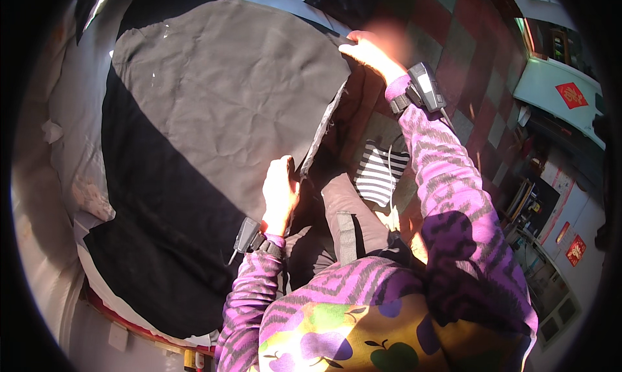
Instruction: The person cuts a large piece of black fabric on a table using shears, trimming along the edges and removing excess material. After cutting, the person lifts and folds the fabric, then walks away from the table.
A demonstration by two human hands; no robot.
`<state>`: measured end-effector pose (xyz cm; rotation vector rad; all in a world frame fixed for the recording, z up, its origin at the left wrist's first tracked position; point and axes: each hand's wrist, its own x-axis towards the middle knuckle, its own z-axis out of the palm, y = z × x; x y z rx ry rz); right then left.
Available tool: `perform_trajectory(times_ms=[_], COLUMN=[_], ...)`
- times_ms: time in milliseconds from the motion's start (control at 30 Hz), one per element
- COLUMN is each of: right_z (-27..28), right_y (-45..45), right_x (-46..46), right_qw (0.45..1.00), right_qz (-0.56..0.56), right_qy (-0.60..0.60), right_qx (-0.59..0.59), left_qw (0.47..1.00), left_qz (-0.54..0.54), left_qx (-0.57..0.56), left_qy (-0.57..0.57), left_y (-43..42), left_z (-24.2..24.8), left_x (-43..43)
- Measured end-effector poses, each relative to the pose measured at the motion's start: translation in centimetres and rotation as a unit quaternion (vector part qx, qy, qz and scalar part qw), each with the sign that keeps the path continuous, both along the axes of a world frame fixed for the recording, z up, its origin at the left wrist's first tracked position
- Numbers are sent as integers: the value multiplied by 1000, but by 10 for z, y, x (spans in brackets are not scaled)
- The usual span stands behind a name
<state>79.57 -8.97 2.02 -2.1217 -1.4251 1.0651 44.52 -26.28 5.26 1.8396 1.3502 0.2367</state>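
Note:
A large piece of black fabric point(228, 85) lies spread before me, lightly creased, with a frayed pale edge point(324, 128) on its near right side. Sunlight falls on most of it, while its left and lower parts are in shadow. My left hand point(281, 189) grips the cloth at the lower end of that frayed edge. Farther off, my right hand point(371, 53) pinches the fabric's upper right border between thumb and fingers. Part of the left hand's fingertips is hidden. Several small white specks show on the fabric's upper left.
Pale cloth point(80, 114) surrounds the black fabric on the left. A striped cloth point(381, 172) with a white cord lies right of my knee. Checkered floor point(452, 46) stretches to the right, towards a pale green cabinet point(559, 87) and shelves. Both wrists carry strapped devices point(426, 86).

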Motion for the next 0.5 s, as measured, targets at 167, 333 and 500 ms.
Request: perform_trajectory(times_ms=[167,333,500], right_z=[0,-3,-6], right_y=[-8,-7,-6], right_x=[2,4,6], right_qw=[996,994,998], right_qz=[-48,-50,-37], right_qy=[72,85,46], right_qx=[-30,-40,15], left_qw=[984,988,995], left_qz=[95,64,19], left_qx=[-127,-117,-79], left_qy=[-83,-79,-62], left_y=[-10,-16,-17], left_z=[-14,-23,-24], left_x=[-7,-16,-16])
